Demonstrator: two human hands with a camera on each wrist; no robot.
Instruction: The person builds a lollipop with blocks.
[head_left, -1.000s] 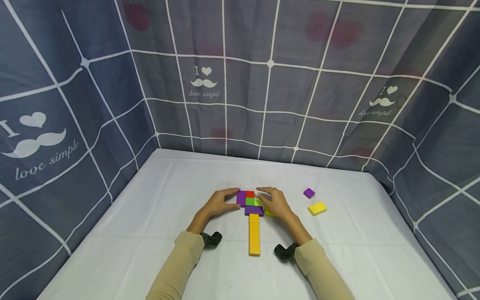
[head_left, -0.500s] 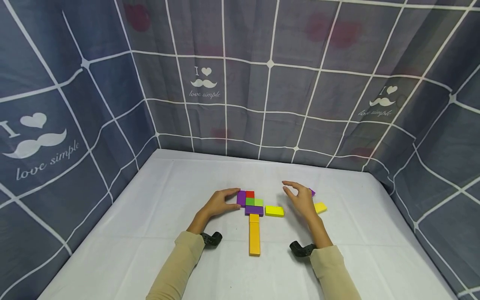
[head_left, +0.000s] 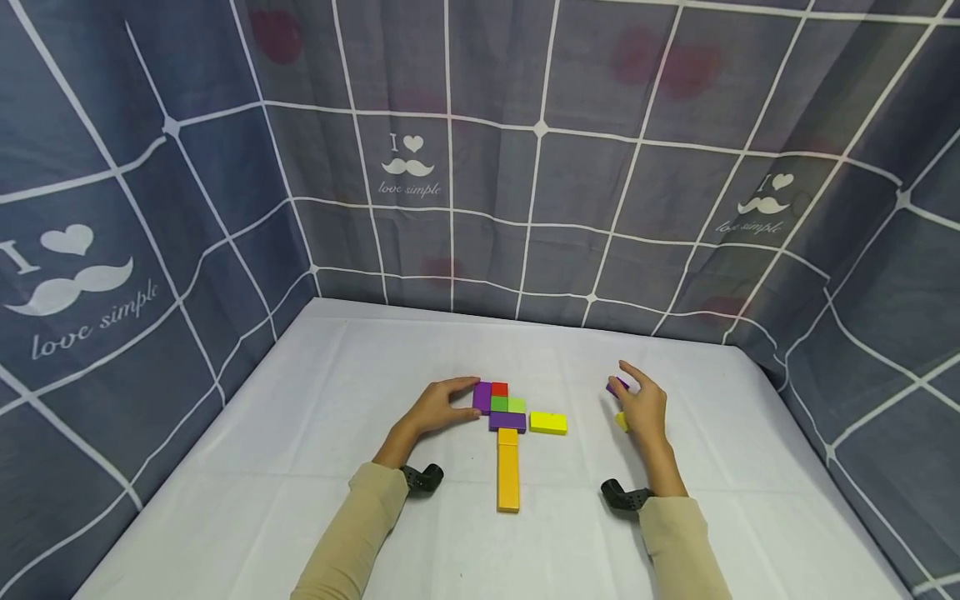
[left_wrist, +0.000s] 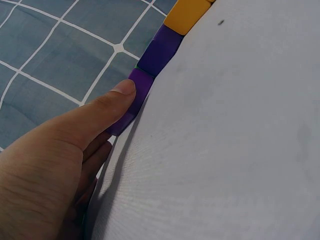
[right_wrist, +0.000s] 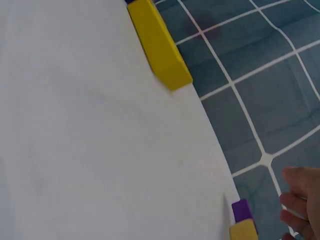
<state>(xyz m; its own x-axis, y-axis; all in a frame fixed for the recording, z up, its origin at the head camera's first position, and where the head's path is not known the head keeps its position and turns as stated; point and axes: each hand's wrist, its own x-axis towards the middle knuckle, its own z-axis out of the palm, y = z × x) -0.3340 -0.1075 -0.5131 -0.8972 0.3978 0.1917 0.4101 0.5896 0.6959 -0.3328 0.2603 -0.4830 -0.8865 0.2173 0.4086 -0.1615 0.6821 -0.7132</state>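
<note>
My left hand (head_left: pixel 437 406) holds an upright-running purple block (head_left: pixel 482 398) between thumb and index finger, the thumb at its near end and the fingertip at its far end; from the left wrist I see my thumb pressed on its side. The block lies flat on the white tablecloth (head_left: pixel 420 533), at the left edge of a cluster. Against its right side sit a red block (head_left: pixel 499 389) and, nearer to me, a green block (head_left: pixel 499 403), with a light green block (head_left: pixel 517 405) to the right of the green one. A crosswise purple block (head_left: pixel 507 422) lies along the near side of these two greens, and an orange strip (head_left: pixel 507 479) with a seam near its far end runs from it toward me. Just beside the crosswise piece, on its right, lies a yellow block (head_left: pixel 548 423).

My right hand (head_left: pixel 645 408) is well apart from the cluster, fingers loose and grasping nothing, the thumb partly covering a small purple block (head_left: pixel 612 388) in the head view. Near that, a second yellow block (head_left: pixel 622 422) shows mostly hidden behind my hand. Around the table hangs a grey-blue curtain (head_left: pixel 487 242) with white grid lines.
</note>
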